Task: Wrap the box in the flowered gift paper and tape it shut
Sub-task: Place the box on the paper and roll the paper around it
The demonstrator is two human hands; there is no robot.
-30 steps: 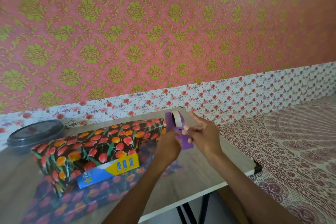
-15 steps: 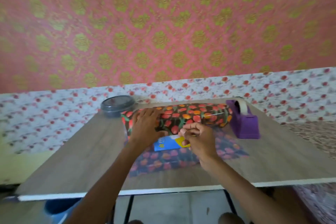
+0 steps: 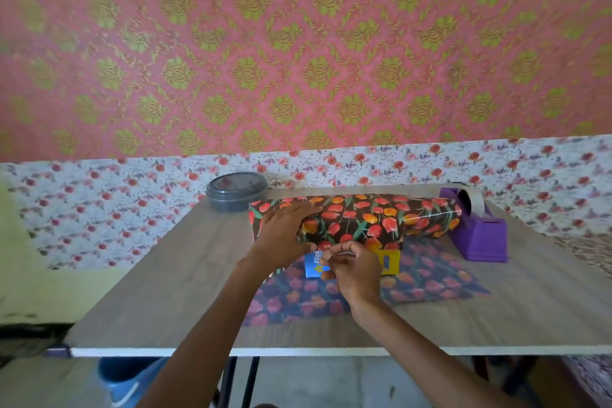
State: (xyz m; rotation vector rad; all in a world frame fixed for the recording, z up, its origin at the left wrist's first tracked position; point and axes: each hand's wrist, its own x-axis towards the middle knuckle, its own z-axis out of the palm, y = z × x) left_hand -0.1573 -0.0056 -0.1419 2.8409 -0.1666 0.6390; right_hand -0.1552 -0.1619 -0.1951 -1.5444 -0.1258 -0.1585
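The box, blue and yellow, lies on the table with dark flowered gift paper folded over its top; only its near side shows. More of the paper lies flat on the table in front, pale side up. My left hand presses flat on the folded paper at the box's left end. My right hand is at the paper's near edge, fingers curled and pinching what looks like a small strip of clear tape. A purple tape dispenser stands just right of the box.
A round dark grey lidded container sits at the table's back left, close to the box. The wooden table meets a flowered wall behind. A blue object lies on the floor under the front left edge.
My right hand left the tape dispenser and came to the paper's near edge. My left hand moved onto the top of the wrapped box. The view swung left, centring the box.
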